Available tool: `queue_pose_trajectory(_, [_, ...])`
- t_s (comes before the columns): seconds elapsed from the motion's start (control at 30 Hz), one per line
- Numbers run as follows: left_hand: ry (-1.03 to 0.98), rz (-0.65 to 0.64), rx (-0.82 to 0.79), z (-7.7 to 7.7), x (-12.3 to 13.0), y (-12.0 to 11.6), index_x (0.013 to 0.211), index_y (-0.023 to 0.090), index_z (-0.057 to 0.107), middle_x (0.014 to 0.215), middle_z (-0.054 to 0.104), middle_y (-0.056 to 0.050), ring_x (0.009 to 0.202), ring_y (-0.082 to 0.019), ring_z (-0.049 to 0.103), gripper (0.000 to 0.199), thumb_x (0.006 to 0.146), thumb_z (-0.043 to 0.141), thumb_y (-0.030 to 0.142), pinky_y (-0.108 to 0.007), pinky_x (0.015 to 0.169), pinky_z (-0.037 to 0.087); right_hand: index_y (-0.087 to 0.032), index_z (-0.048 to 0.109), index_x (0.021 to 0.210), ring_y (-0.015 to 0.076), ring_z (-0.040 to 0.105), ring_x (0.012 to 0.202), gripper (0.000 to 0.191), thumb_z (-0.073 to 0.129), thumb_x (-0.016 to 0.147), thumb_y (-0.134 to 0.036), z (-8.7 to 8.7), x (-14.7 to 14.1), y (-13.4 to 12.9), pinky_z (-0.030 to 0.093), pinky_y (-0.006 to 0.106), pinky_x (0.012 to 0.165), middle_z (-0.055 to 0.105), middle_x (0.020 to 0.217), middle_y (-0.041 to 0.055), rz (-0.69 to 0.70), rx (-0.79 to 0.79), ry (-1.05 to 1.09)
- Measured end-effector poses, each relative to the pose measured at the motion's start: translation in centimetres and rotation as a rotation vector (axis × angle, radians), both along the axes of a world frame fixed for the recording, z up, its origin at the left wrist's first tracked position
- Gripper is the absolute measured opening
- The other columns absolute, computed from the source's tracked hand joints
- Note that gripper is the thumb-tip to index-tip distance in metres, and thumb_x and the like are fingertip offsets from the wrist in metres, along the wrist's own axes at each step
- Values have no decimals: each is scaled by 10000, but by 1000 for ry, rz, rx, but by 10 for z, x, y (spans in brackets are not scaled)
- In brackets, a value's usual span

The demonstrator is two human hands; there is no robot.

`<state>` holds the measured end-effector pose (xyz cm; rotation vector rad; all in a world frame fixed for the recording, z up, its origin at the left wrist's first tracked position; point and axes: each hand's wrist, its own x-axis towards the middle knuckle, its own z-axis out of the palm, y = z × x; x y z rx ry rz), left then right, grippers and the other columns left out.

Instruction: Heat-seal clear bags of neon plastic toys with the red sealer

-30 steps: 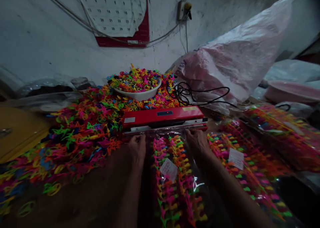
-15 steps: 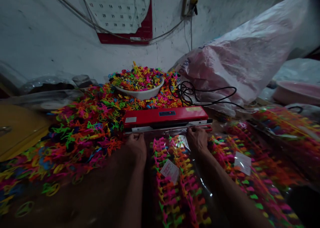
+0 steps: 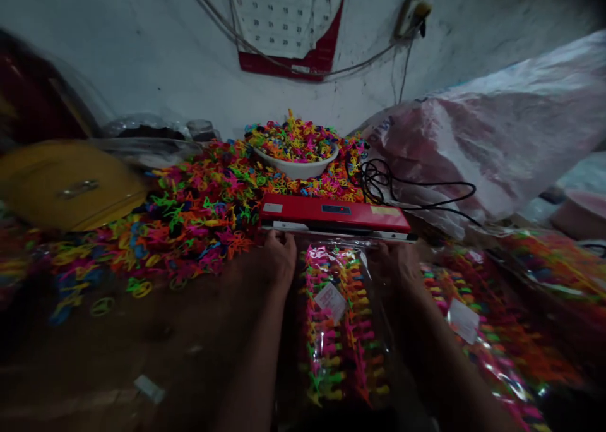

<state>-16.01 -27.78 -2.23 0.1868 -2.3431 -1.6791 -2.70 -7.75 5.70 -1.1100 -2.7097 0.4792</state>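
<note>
A clear plastic bag (image 3: 343,318) filled with rows of bright plastic pieces and a white label lies in front of me. Its top edge sits under the jaw of a red heat sealer (image 3: 334,216). My left hand (image 3: 277,261) pinches the bag's top left corner just below the sealer. My right hand (image 3: 395,264) holds the top right corner the same way. Both forearms run along the bag's sides.
A heap of loose coloured plastic pieces (image 3: 189,223) covers the left and back. A white bowl (image 3: 296,163) full of them stands behind the sealer. Filled bags (image 3: 478,318) lie to the right, a big pink plastic sack (image 3: 483,148) and black cable (image 3: 411,189) behind, a yellow case (image 3: 66,182) at left.
The view has swung to the left, so everything sits further right in frame. Both hands stay at the bag's top corners by the sealer.
</note>
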Motion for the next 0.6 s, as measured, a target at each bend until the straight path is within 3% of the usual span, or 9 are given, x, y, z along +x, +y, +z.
queue_pose_trajectory(0.1, [5,6,58,1,4,3,794,202,483,720,618,-51,694,-195,606,88,708,504,204,-276,656,431,-143,718,831,229,596,726,267,498,878,-285,36,-3,-11,273,296,579,661,809,152,105,228,-91])
queue_pose_trajectory(0.17, [12,14,90,2,6,4,816,206,439,733,590,-33,676,-176,591,141,694,500,170,-265,649,434,-174,705,803,195,576,708,190,549,853,-269,55,-20,-20,255,286,583,652,786,107,289,319,-96])
queue_pose_trajectory(0.23, [17,30,101,1,8,1,806,212,400,722,543,-12,653,-162,562,167,687,503,156,-264,648,432,-177,676,744,146,520,628,181,558,850,-262,62,-44,-25,237,264,564,604,686,51,540,290,-111])
queue_pose_trajectory(0.3, [17,41,99,1,9,-3,779,218,373,690,494,9,627,-154,530,179,683,504,142,-266,638,419,-164,637,693,108,444,554,235,533,869,-280,58,-68,-25,226,237,538,536,609,10,769,154,-141])
queue_pose_trajectory(0.4, [12,19,96,1,9,-10,752,217,373,658,471,23,612,-148,512,183,679,502,109,-265,626,399,-146,570,623,79,374,509,326,496,886,-324,41,-91,-21,229,207,520,458,558,-20,960,-49,-193])
queue_pose_trajectory(0.53, [25,2,106,-1,9,-12,758,213,381,665,470,29,620,-137,509,184,692,507,96,-256,638,397,-135,484,534,71,299,466,449,448,890,-408,19,-95,-17,188,210,482,353,500,-31,986,-137,-216])
queue_pose_trajectory(0.6, [39,11,112,-6,9,-13,764,214,376,667,462,32,618,-132,504,185,699,497,89,-248,639,399,-129,492,524,69,288,465,462,444,890,-406,11,-91,-20,171,217,480,340,496,-29,956,-105,-184])
